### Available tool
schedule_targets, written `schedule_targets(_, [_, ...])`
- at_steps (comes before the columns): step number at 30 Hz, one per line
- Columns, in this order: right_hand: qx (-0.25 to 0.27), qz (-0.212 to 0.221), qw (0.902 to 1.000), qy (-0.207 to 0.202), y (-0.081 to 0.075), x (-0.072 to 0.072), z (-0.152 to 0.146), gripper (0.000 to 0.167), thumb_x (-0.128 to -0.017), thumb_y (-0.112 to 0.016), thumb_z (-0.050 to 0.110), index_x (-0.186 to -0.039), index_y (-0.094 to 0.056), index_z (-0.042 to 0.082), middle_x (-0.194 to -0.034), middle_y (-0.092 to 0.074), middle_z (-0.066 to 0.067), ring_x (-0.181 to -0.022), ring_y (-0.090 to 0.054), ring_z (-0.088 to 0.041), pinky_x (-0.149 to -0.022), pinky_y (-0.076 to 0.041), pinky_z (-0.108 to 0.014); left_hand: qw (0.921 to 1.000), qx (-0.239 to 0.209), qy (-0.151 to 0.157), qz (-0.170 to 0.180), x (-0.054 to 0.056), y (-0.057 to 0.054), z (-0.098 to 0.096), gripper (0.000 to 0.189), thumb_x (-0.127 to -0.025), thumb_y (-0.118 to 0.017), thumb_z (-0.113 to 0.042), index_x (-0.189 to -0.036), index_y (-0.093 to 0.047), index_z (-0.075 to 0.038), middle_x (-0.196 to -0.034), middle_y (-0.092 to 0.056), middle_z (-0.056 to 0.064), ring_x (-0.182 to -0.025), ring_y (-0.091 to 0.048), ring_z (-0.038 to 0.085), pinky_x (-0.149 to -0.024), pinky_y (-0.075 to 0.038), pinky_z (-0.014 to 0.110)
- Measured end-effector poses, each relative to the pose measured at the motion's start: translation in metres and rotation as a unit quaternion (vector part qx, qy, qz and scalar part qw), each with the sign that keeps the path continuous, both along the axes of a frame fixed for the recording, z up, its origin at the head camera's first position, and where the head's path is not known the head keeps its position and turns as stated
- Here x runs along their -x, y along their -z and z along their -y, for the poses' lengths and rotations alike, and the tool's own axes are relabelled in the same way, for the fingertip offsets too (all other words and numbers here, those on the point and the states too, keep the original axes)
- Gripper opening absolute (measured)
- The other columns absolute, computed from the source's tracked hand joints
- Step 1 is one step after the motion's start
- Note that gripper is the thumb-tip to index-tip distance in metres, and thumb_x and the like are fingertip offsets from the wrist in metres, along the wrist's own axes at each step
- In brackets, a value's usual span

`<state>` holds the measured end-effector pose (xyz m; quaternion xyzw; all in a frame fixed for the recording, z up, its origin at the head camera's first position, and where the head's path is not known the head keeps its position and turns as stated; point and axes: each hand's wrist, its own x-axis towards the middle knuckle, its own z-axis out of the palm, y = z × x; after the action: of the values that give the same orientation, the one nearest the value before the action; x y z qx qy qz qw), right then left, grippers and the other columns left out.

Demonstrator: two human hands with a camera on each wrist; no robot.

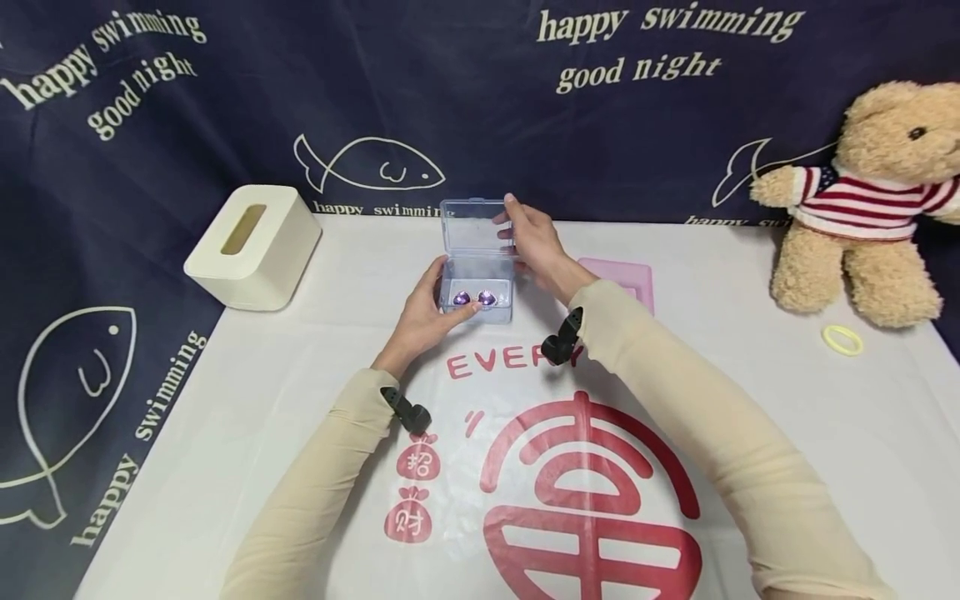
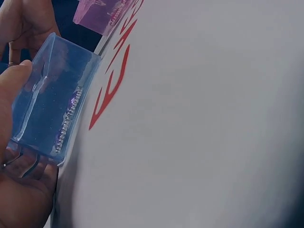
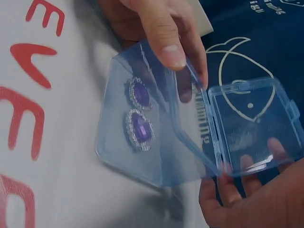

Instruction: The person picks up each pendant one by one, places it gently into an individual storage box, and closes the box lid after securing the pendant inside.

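Observation:
A clear blue plastic box (image 1: 480, 267) has its hinged lid (image 1: 472, 227) standing up. Inside lie two purple gems edged with small clear stones, like earrings (image 3: 141, 128). My left hand (image 1: 423, 312) grips the box from its left side, with the thumb over the front edge. At the right, my right hand (image 1: 534, 242) holds the side of the raised lid, some fingers seen through the clear plastic. In the left wrist view the box (image 2: 47, 114) is seen from the side, partly covered by the left thumb.
A pink case (image 1: 637, 279) lies just right of the box, partly behind the right forearm. A white tissue box (image 1: 262, 246) stands at the back left. A teddy bear (image 1: 877, 200) sits at the right, with a yellow ring (image 1: 842, 340) in front. A dark printed cloth (image 1: 480, 100) hangs behind.

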<state>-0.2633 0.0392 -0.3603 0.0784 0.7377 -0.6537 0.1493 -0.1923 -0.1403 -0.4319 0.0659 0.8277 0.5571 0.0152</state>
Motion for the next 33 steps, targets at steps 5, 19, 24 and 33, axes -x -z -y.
schedule_targets(5, [-0.007,0.010,0.9993,-0.036,-0.004,-0.001,-0.006,0.053,-0.096,-0.042,0.051,-0.122,-0.061,0.008,-0.121,-0.059,-0.012,-0.102,-0.059,-0.028,-0.088,-0.051,-0.044,1.0000,0.001,-0.003,-0.001,0.001,0.004,0.001,0.091,-0.080,-0.080,-0.021,-0.151,-0.024,-0.008,-0.143,-0.047,0.018,-0.129,-0.051,0.029,-0.114,-0.040,0.039])
schedule_targets(19, [-0.108,-0.105,0.9470,-0.284,0.007,-0.012,-0.041,0.037,-0.085,-0.073,0.015,-0.120,-0.062,0.007,-0.127,-0.060,-0.010,-0.118,-0.058,-0.025,-0.097,-0.051,-0.040,0.9994,-0.033,0.002,-0.004,-0.001,0.004,0.000,0.099,-0.080,-0.079,-0.016,-0.154,-0.012,-0.018,-0.142,-0.047,0.013,-0.128,-0.050,0.027,-0.112,-0.041,0.040])
schedule_targets(24, [-0.138,-0.130,0.9388,-0.287,0.015,-0.018,-0.042,0.048,-0.076,-0.082,0.013,-0.119,-0.062,0.008,-0.138,-0.052,-0.005,-0.134,-0.047,-0.030,-0.115,-0.038,-0.044,0.9997,-0.022,0.011,0.003,-0.001,0.003,0.002,0.097,-0.078,-0.081,-0.017,-0.153,-0.019,-0.021,-0.146,-0.042,0.011,-0.130,-0.048,0.028,-0.111,-0.041,0.042])
schedule_targets(33, [-0.223,-0.213,0.9108,-0.275,0.022,-0.030,-0.033,0.047,-0.070,-0.086,0.018,-0.111,-0.065,0.010,-0.140,-0.048,-0.007,-0.133,-0.045,-0.025,-0.111,-0.041,-0.043,0.9961,-0.081,0.003,0.035,0.000,0.002,0.002,0.074,-0.091,-0.068,-0.019,-0.151,-0.025,-0.019,-0.156,-0.030,0.013,-0.144,-0.032,0.029,-0.120,-0.030,0.041])
